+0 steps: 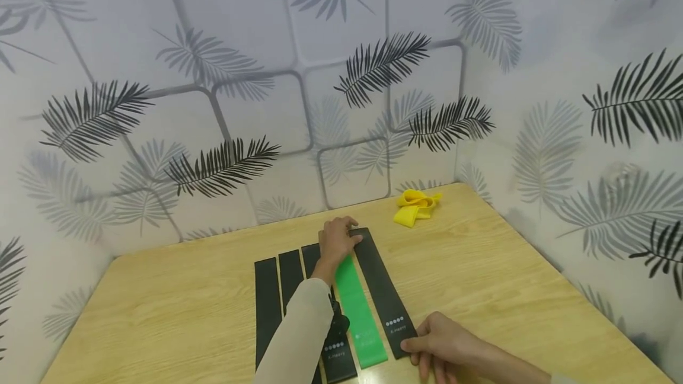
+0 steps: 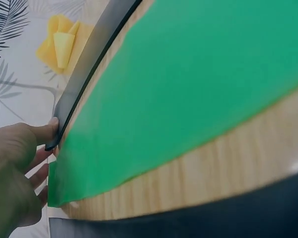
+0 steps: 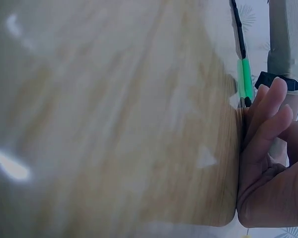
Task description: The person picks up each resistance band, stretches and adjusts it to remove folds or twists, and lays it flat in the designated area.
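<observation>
A black resistance band with dots and lettering near its front end lies flat at the right of a row of bands. My left hand pinches its far end; in the left wrist view the thumb is on top of the black band, fingers beneath. The near end is held by my right hand, thumb on its corner. Just left of it runs a green band, partly behind the left hand. In the right wrist view the right hand is low against the tabletop, hiding most of the black band.
Several more black bands lie side by side to the left, partly covered by the left sleeve. A loosely folded yellow band sits near the table's back edge. Leaf-patterned walls border the wooden table.
</observation>
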`<state>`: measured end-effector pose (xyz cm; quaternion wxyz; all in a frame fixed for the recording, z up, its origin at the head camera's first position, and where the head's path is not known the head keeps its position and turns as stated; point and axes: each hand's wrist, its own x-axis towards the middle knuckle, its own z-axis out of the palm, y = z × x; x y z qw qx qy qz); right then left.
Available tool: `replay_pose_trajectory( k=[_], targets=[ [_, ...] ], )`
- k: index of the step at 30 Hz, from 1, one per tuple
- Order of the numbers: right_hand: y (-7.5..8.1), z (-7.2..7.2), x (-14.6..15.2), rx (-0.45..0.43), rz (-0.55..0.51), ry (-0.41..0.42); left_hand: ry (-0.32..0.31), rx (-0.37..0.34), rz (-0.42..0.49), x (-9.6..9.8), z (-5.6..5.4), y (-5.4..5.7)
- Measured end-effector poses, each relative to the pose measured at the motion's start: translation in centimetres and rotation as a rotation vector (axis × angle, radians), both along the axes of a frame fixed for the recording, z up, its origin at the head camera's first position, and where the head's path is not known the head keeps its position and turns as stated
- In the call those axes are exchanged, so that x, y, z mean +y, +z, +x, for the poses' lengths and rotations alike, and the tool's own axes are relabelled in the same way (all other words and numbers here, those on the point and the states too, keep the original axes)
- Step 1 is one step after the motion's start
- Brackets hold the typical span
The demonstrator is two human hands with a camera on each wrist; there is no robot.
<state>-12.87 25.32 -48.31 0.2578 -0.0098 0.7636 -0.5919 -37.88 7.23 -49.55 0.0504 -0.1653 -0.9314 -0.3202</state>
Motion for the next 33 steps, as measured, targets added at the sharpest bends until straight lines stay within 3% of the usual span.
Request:
replay_pose_trajectory(
  k=[4, 11, 16, 18, 21, 24, 27, 30, 33],
  targets=[
    [0.3, -0.1, -0.3, 0.032, 0.037, 0.041, -0.004, 0.007, -0.022, -0.5, 0.2, 0.3],
    [1.2, -0.9, -0.3, 0.08, 0.348, 0.09, -0.027, 0.08, -0.05, -1.2, 0.8, 0.5],
    [1.3, -1.7, 0.4, 0.055, 0.338, 0.094, -0.039, 0.096, -0.143, -1.0, 1.3, -0.2],
    [1.4, -2.9, 1.2, 0.067, 0.311, 0.061, -0.046, 0.099, -0.168, -0.7, 1.4, -0.3],
    [1.8, -6.1, 2.7, 0.146, 0.287, -0.053, -0.049, 0.129, -0.217, -0.2, 1.5, -0.3],
    [2.0, -9.6, 3.9, 0.304, 0.312, -0.201, -0.054, 0.16, -0.267, 0.3, 1.6, 0.1],
    [2.0, -12.6, 4.6, 0.444, 0.364, -0.285, -0.066, 0.151, -0.278, 0.5, 1.7, 0.5],
    [2.0, -14.7, 4.8, 0.478, 0.393, -0.312, -0.08, 0.096, -0.262, 0.4, 1.5, 0.8],
    [2.0, -16.4, 4.8, 0.418, 0.366, -0.303, -0.109, 0.037, -0.219, 0.1, 1.2, 0.9]
  ],
)
